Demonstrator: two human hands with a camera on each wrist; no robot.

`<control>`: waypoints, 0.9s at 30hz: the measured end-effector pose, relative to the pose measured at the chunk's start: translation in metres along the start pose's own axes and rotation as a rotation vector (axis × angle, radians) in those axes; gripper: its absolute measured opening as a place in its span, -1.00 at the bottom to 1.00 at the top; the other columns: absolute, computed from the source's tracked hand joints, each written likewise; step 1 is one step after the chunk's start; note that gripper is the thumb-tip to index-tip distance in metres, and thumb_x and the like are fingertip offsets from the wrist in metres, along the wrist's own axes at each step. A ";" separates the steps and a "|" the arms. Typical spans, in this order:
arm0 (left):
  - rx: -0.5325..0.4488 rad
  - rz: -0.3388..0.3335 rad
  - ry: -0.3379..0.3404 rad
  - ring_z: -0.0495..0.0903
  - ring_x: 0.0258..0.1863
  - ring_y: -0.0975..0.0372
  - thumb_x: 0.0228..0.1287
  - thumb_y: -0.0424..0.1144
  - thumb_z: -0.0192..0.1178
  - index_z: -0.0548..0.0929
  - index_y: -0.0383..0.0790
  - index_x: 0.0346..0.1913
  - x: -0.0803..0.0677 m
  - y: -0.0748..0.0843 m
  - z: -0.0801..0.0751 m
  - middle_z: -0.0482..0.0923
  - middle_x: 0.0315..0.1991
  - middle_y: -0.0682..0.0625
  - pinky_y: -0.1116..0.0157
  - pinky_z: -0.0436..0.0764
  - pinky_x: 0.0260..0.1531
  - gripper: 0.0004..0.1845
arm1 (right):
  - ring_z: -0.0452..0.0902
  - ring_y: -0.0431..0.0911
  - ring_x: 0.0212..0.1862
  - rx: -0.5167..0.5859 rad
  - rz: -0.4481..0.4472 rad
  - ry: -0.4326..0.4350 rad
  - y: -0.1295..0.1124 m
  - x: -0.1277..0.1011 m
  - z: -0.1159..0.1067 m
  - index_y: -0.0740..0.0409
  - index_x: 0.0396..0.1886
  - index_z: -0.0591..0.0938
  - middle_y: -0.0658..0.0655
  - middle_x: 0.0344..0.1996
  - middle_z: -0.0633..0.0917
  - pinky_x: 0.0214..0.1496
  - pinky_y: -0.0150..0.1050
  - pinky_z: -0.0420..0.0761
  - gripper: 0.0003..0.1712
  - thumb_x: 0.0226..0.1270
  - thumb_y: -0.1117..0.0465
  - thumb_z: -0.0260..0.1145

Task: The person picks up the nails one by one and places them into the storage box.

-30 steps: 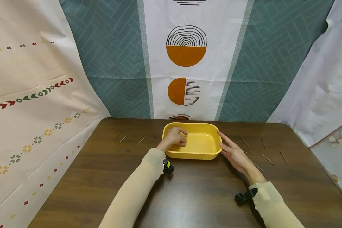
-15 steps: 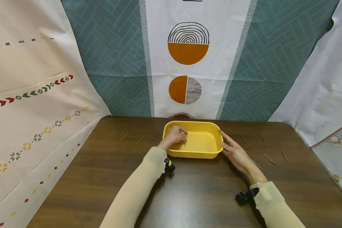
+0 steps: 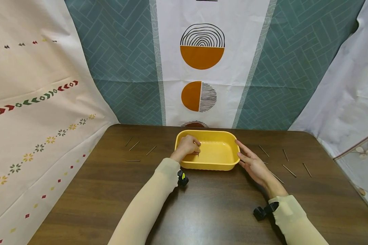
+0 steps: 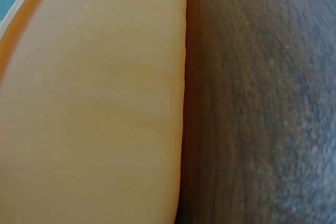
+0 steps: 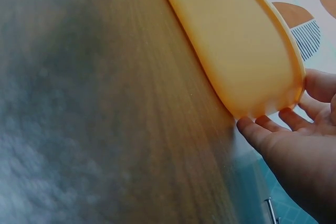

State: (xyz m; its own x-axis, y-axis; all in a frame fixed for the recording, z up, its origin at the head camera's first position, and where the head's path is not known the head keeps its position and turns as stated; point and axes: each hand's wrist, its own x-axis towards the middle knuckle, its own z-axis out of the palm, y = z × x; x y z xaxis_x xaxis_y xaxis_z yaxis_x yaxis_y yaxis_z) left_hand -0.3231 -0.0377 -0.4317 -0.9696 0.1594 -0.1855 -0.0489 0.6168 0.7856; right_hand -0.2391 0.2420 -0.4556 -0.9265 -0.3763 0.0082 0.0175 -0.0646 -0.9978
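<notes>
While four thin sticks (image 3: 138, 152) lie on the tabletop (image 3: 202, 204), the left hand (image 3: 187, 146) pinches a stick (image 3: 198, 151) over the yellow tray (image 3: 224, 166) — releasing comes next, I'd judge — right hand (image 3: 253, 163) steadies its rim, fingers straight.

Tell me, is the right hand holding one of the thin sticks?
No, the right hand lies open against the yellow tub, while the loose sticks rest on the table.
</notes>
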 end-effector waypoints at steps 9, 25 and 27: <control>-0.016 -0.031 -0.016 0.75 -0.55 0.23 0.23 -0.46 0.46 0.79 -0.37 -0.06 0.002 0.003 -0.003 0.75 -0.30 -0.10 0.39 0.71 -0.45 -0.78 | -0.34 0.19 0.66 0.005 -0.011 -0.004 0.000 -0.001 0.000 0.13 0.72 -0.14 0.18 0.69 -0.29 0.58 0.33 -0.15 -0.29 0.76 0.25 -0.12; -0.259 0.111 -0.073 0.74 -0.13 -0.04 0.52 -0.35 0.22 0.66 -0.37 0.24 -0.008 0.011 -0.024 0.64 -0.07 -0.22 0.15 0.76 -0.09 -0.67 | -0.33 0.17 0.67 0.014 -0.001 0.006 0.003 0.001 0.000 0.10 0.73 -0.13 0.15 0.69 -0.31 0.59 0.29 -0.14 -0.28 0.75 0.25 -0.10; -0.344 0.122 -0.099 0.72 -0.08 -0.04 0.56 -0.33 0.19 0.63 -0.37 0.28 -0.008 0.010 -0.030 0.61 -0.03 -0.22 0.12 0.74 -0.02 -0.65 | -0.35 0.18 0.67 0.006 -0.003 0.004 0.003 0.000 0.000 0.10 0.73 -0.14 0.16 0.69 -0.32 0.59 0.30 -0.15 -0.27 0.75 0.24 -0.09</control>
State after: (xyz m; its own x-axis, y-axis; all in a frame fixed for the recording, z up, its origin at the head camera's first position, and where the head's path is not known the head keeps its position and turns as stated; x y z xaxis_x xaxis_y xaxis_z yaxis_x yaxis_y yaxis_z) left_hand -0.3233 -0.0564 -0.4049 -0.9463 0.2999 -0.1208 -0.0281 0.2959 0.9548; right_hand -0.2394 0.2420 -0.4586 -0.9279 -0.3727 0.0108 0.0169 -0.0709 -0.9973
